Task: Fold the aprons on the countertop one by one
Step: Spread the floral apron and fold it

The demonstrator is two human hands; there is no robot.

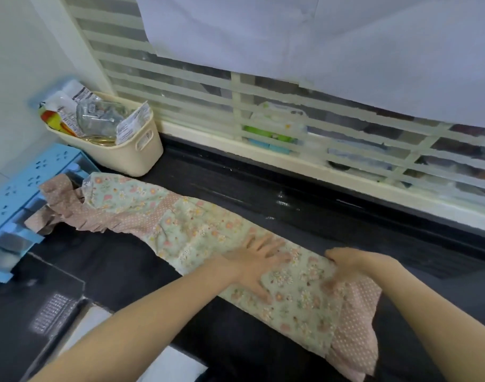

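The floral apron (197, 224) lay on the black countertop (291, 188) as a long strip running away to our left. Our left hand (256, 261) pressed it flat with straight fingers; our right hand (346, 264), nearer the frilled end, pinched its edge.

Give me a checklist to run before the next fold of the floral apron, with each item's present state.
1. Left hand lies flat on the apron, pinning it: ok.
2. Right hand grips the apron's right end: ok.
3. Apron already folded into a long strip on the countertop: ok.
4. Far left end lies flat: not ok, the ruffle is bunched against the blue rack.
5. Cream basket stands apart from the cloth: ok.
6. Apron ties tucked in: cannot tell.
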